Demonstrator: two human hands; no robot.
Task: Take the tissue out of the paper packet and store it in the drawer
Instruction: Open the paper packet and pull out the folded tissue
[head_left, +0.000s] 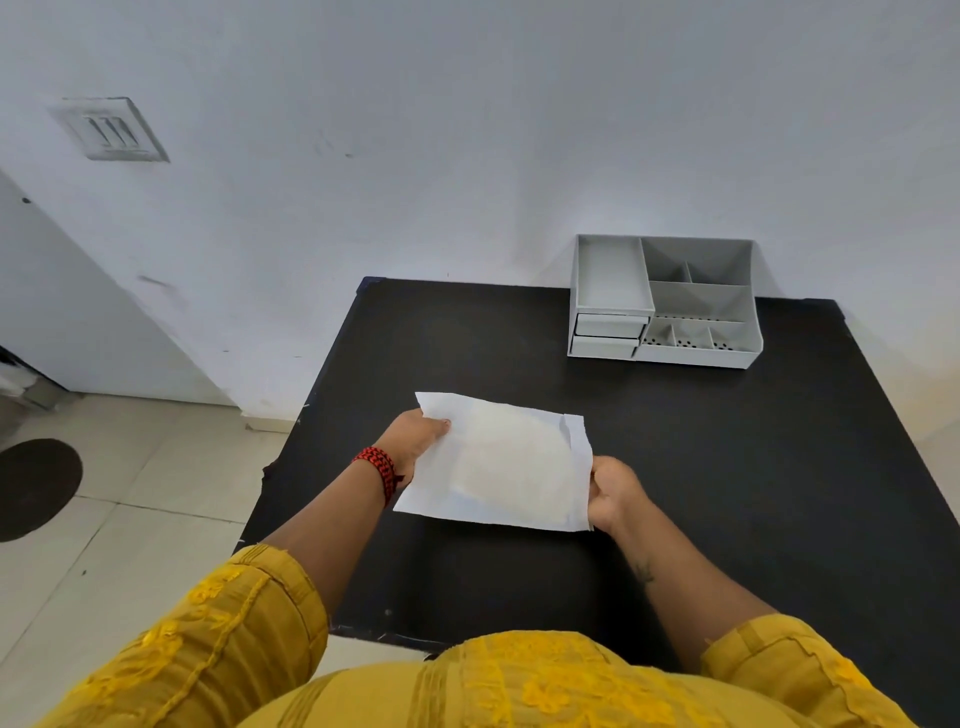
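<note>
A flat white paper packet (498, 462) is held just above the middle of the black table (727, 467). A paler rounded shape shows through the paper; the tissue itself is hidden inside. My left hand (415, 441) grips the packet's left edge, thumb on top. My right hand (615, 499) pinches the right edge, where a narrow flap is folded. A grey desk organiser (662, 301) stands at the table's far right against the wall, with two small drawers (608, 335) stacked at its front left, both closed.
The organiser has an open tray on top left and several open compartments on the right. A white wall runs behind the table. Tiled floor lies to the left, with a dark round mat (36, 488) and a switch plate (111, 130) on the wall.
</note>
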